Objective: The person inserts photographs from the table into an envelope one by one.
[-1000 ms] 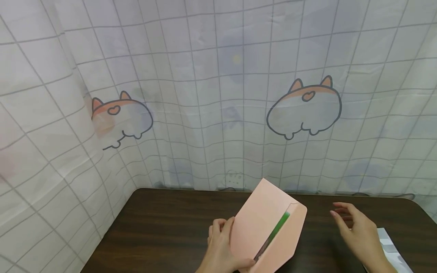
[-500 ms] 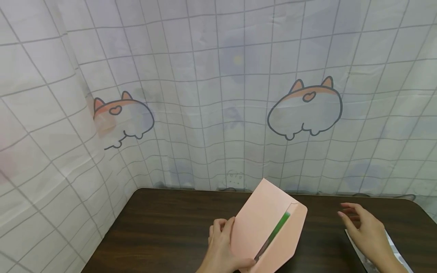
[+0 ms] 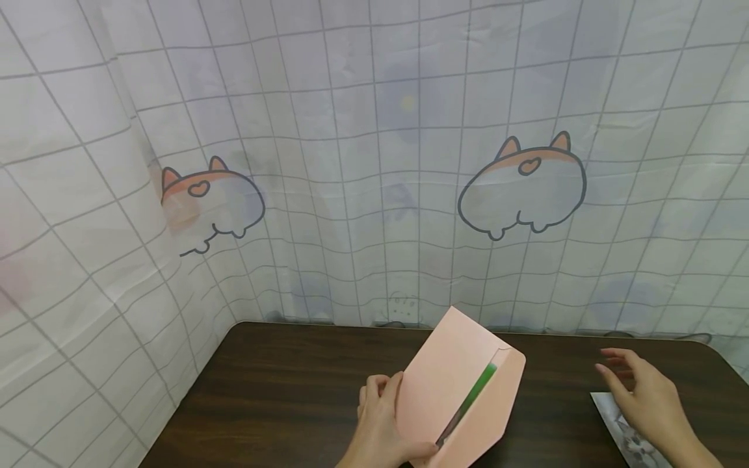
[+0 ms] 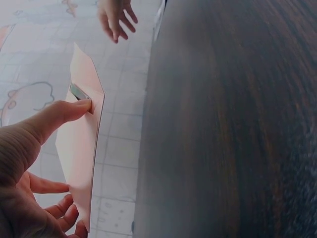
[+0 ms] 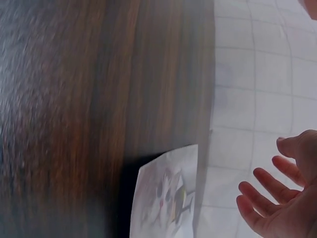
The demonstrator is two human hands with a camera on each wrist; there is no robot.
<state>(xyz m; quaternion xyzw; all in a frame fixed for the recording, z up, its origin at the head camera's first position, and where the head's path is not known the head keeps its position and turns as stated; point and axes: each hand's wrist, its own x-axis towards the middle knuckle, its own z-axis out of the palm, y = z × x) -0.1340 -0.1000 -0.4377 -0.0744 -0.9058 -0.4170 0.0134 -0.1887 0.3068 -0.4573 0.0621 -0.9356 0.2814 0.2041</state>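
Note:
My left hand (image 3: 377, 422) grips a pale pink envelope (image 3: 447, 377) by its lower left edge, holding it tilted above the table. The envelope's flap is raised, and a strip of something green and dark (image 3: 482, 387), perhaps a card or photo, shows in its mouth. In the left wrist view my thumb (image 4: 74, 110) presses at the mouth, with the other fingers behind the envelope. My right hand (image 3: 649, 400), fingers loosely bent and holding nothing, hovers over a printed picture sheet (image 3: 629, 439). A cartoon-like animal shows on that sheet (image 5: 166, 193) in the right wrist view.
The dark wooden table (image 3: 281, 390) has rounded back corners. A white gridded curtain (image 3: 363, 195) with cartoon animal prints hangs behind it and along the left side. Parts of cables (image 3: 693, 336) show at the table's back edge.
My right hand has moved to the right, so more of the picture sheet's left part shows beside it. The left hand and the envelope have hardly moved.

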